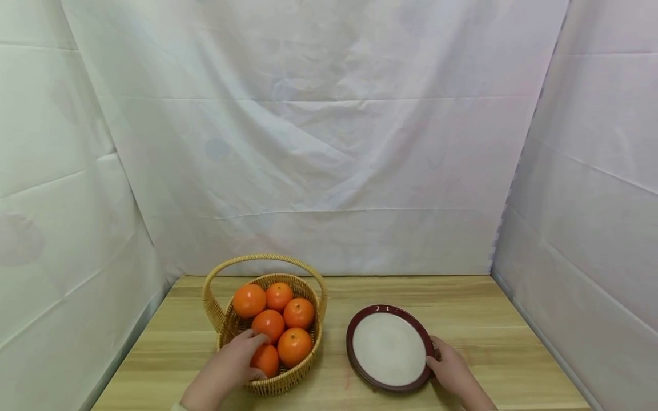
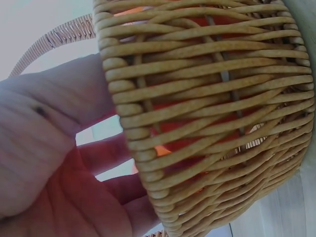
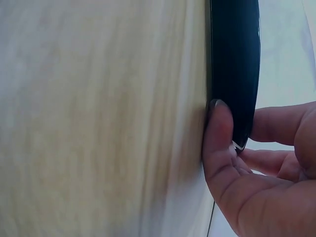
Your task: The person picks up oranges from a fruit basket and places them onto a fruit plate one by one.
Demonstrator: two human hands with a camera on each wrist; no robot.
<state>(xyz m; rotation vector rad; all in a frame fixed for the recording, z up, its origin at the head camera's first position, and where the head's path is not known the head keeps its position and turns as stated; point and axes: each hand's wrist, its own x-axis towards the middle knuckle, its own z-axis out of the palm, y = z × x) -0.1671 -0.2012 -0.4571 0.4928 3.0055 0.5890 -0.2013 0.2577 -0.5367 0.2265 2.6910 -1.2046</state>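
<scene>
A wicker basket (image 1: 277, 388) with a tall arched handle holds several oranges (image 1: 295, 347). My left hand (image 1: 233, 359) reaches over its near left rim. Its fingers and thumb curl round the nearest orange (image 1: 265, 361), which still sits in the basket. In the left wrist view the basket wall (image 2: 212, 94) hides the fingertips and most of the fruit. To the right lies a white plate (image 1: 389, 349) with a dark red rim. At its right edge my right hand (image 1: 451, 368) pinches the rim. The right wrist view shows the plate's dark side (image 3: 234, 64) between the fingers.
Both the basket and the plate are on a wooden table (image 1: 493, 319), with a gap between them. White cloth (image 1: 329, 142) hangs behind the table and along its left and right sides.
</scene>
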